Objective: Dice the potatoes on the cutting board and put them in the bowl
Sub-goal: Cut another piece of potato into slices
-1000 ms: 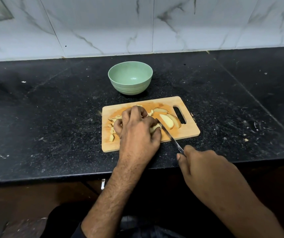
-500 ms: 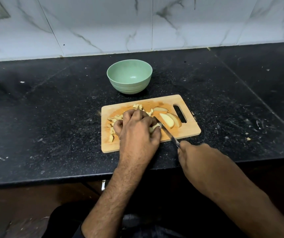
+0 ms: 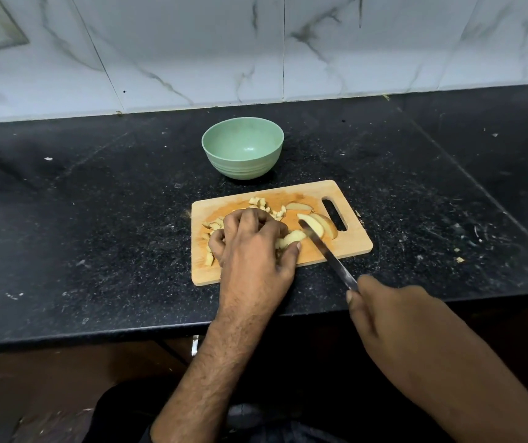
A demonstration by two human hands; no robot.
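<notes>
Left hand still curled over a potato wedge mid cutting board, near the counter's front edge. Right hand still gripping the knife — blade drawn back, tip now beside the wedge. Bowl unmoved behind the board — no dice inside.

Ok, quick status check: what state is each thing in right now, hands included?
bowl: upright, empty, behind the board.
cutting board: flat on the counter, scattered with potato.
diced pieces: loose on the board, none in the bowl.
potato wedges: uncut, near the handle slot.
left hand: grips a potato piece.
right hand: holds the knife, blade beside that piece.
</notes>
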